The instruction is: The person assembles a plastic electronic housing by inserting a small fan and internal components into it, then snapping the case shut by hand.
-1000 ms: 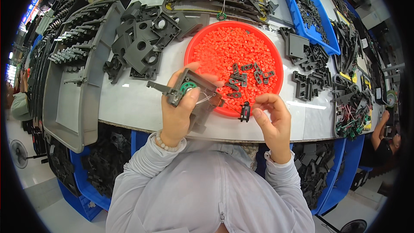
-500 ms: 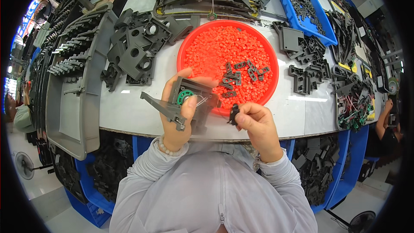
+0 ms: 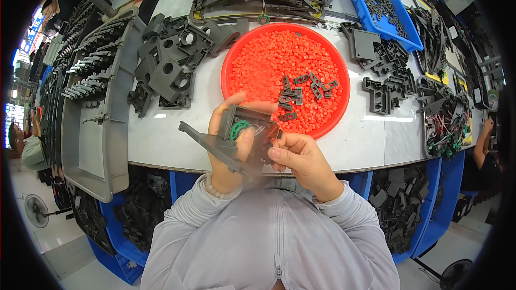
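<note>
My left hand (image 3: 223,174) grips a dark grey plastic housing (image 3: 217,147) from its left side, thumb across the front. A green ring-shaped part (image 3: 238,129) with thin pale wires sits inside the housing. My right hand (image 3: 307,162) is closed in a pinch at the housing's right edge. Its fingertips mostly hide the small black plastic part between them; a bit of red shows there. Just beyond both hands, a red round basin (image 3: 344,101) holds many small red plastic pieces (image 3: 263,53). Several small dark brackets (image 3: 294,94) lie on top of them.
Grey housings (image 3: 171,78) are piled left of the basin, beside a grey bin (image 3: 115,145) with metal-pinned parts. More dark parts (image 3: 382,94) and a blue tray (image 3: 414,43) are on the right. Blue crates (image 3: 365,182) stand under the table edge.
My right hand has moved left, bringing the small black part against the housing's right edge. The housing in my left hand has shifted slightly right and down.
</note>
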Action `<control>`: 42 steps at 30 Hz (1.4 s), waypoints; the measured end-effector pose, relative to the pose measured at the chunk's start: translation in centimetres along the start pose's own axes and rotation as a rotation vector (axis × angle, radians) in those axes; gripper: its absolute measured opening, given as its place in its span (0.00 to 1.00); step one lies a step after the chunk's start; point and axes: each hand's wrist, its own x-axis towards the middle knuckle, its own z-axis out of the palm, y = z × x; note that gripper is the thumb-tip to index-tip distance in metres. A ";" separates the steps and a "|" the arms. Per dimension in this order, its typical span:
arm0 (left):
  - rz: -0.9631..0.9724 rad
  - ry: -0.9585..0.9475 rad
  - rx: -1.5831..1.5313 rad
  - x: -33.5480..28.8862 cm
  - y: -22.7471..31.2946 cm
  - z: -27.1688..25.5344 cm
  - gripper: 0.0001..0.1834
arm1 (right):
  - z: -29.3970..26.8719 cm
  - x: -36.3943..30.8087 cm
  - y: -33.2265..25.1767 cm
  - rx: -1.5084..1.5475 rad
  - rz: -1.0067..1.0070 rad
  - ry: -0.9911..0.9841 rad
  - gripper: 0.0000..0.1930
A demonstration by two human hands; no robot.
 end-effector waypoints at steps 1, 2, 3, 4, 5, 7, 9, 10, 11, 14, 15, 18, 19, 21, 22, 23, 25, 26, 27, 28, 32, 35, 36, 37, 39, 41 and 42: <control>-0.002 -0.001 0.000 0.0 0.1 -0.1 0.27 | 0.0 -0.1 0.0 0.001 0.001 0.001 0.12; -0.001 -0.019 0.013 -0.1 0.2 -0.1 0.27 | 0.0 -0.2 -0.1 0.008 0.016 -0.003 0.12; 0.001 -0.037 0.027 -0.1 0.3 -0.1 0.27 | 0.1 -0.3 -0.2 0.015 0.031 -0.009 0.12; 0.000 -0.036 0.027 0.0 0.3 0.0 0.27 | 0.2 -0.3 -0.3 0.016 0.032 -0.009 0.12; 0.017 -0.008 0.022 0.0 0.4 0.2 0.27 | 0.4 -0.3 -0.4 0.029 0.049 -0.004 0.12; 0.034 0.019 0.018 0.1 0.4 0.3 0.27 | 0.6 -0.3 -0.4 0.043 0.066 0.001 0.12; 0.028 0.003 0.050 0.1 0.4 0.3 0.27 | 0.6 -0.3 -0.3 0.042 0.048 0.010 0.12; 0.026 0.003 0.050 0.1 0.3 0.2 0.27 | 0.5 -0.3 -0.2 0.043 0.049 0.010 0.12; 0.020 0.008 0.044 0.1 0.1 0.2 0.27 | 0.4 -0.3 -0.1 0.048 0.033 0.011 0.12; 0.028 -0.015 -0.027 -0.1 -0.2 -0.1 0.25 | 0.4 -0.3 0.2 0.059 0.012 0.019 0.12; 0.043 -0.040 -0.092 -0.1 -0.2 -0.2 0.23 | 0.5 -0.3 0.2 0.062 0.008 0.024 0.11; 0.003 -0.010 -0.080 -0.2 -0.3 0.2 0.22 | 0.4 -0.1 0.7 0.056 -0.034 0.022 0.11; 0.000 -0.010 -0.079 -0.3 -0.2 0.1 0.22 | 0.5 -0.1 0.7 0.058 -0.032 0.023 0.11; -0.009 0.014 -0.057 -0.4 -0.1 0.1 0.21 | 0.7 0.0 0.7 0.084 -0.038 0.024 0.10; -0.012 0.014 -0.056 -0.4 -0.1 0.2 0.21 | 0.8 0.0 0.8 0.087 -0.036 0.025 0.10; -0.006 0.033 -0.061 -0.4 -0.2 0.4 0.20 | 0.8 0.1 1.0 0.093 -0.058 0.020 0.10; 0.000 0.053 -0.066 -0.4 -0.3 0.5 0.20 | 0.8 0.2 1.1 0.100 -0.078 0.015 0.10; 0.003 0.050 -0.086 -0.3 -0.5 0.4 0.20 | 0.8 0.2 1.2 0.101 -0.083 0.007 0.10; 0.007 0.047 -0.106 -0.3 -0.5 0.4 0.19 | 0.7 0.3 1.2 0.102 -0.089 -0.001 0.10; 0.006 0.046 -0.106 -0.4 -0.5 0.4 0.19 | 0.6 0.3 1.4 0.104 -0.089 0.001 0.10; -0.042 0.046 -0.099 -0.5 0.3 0.6 0.21 | 1.1 0.3 1.1 0.112 -0.129 -0.036 0.14; -0.049 0.047 -0.089 -0.8 0.2 0.4 0.22 | 1.1 0.4 1.0 0.145 -0.127 -0.107 0.21; -0.035 0.034 -0.097 -0.9 0.0 0.3 0.21 | 0.9 0.5 1.1 0.149 -0.138 -0.185 0.23; -0.035 0.033 -0.095 -0.9 -0.1 0.3 0.21 | 0.8 0.5 1.2 0.149 -0.140 -0.185 0.23; -0.018 0.031 -0.076 -0.9 -0.4 0.2 0.22 | 0.7 0.6 1.7 0.130 -0.152 -0.179 0.24; -0.012 0.025 -0.072 -1.0 -0.7 0.1 0.22 | 0.6 0.7 2.0 0.116 -0.170 -0.174 0.25; -0.006 0.022 -0.070 -1.0 -0.8 0.0 0.22 | 0.6 0.7 2.1 0.100 -0.186 -0.170 0.25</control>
